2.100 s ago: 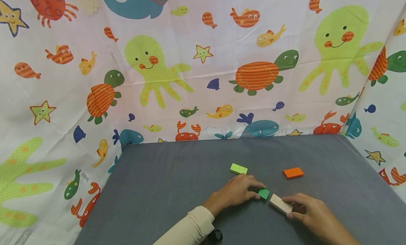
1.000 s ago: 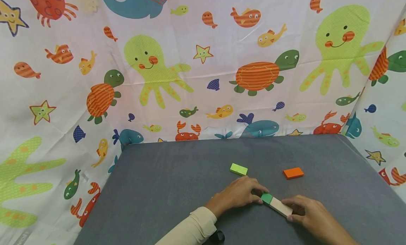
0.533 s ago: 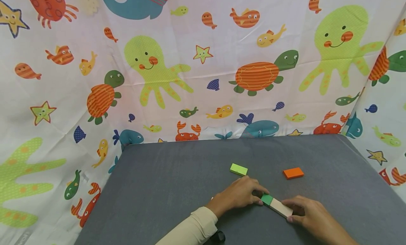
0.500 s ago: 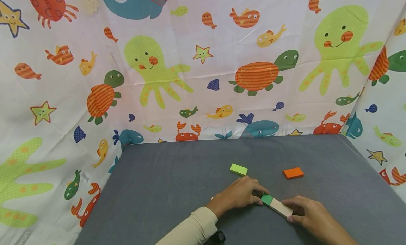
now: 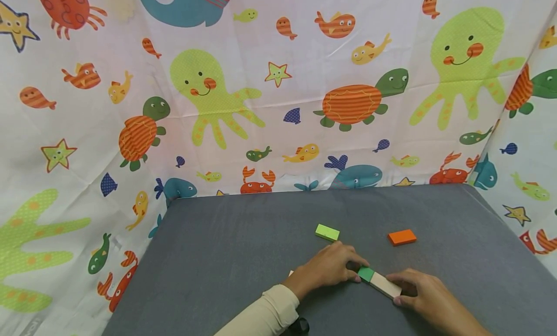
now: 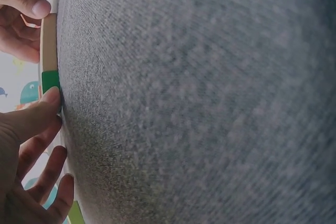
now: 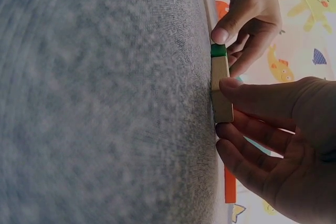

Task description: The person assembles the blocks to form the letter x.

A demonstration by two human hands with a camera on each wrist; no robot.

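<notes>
Near the right front of the grey table, a green block [image 5: 366, 274] and a plain wooden block [image 5: 386, 285] lie in line, end against end. My left hand [image 5: 331, 264] pinches the green block at its outer end between thumb and fingers; in the left wrist view its thumb overlaps part of the green block [image 6: 50, 78]. At the opposite end, the wooden block is pinched by my right hand [image 5: 424, 293]. The right wrist view shows the thumb on the face of the wooden block [image 7: 222, 107], with the other fingers curled behind and below.
Behind my left hand lies a lime green block [image 5: 327, 232]. An orange block [image 5: 402, 237] lies farther right. A small pale piece [image 5: 290, 273] peeks out beside the left wrist. Past the table's [image 5: 243, 229] back edge hangs a sea-animal curtain [image 5: 278, 133].
About two seconds ago a gap separated the green and wooden blocks; the green one has shifted toward the wooden one and they now meet. Over the last second both hands hold still.
</notes>
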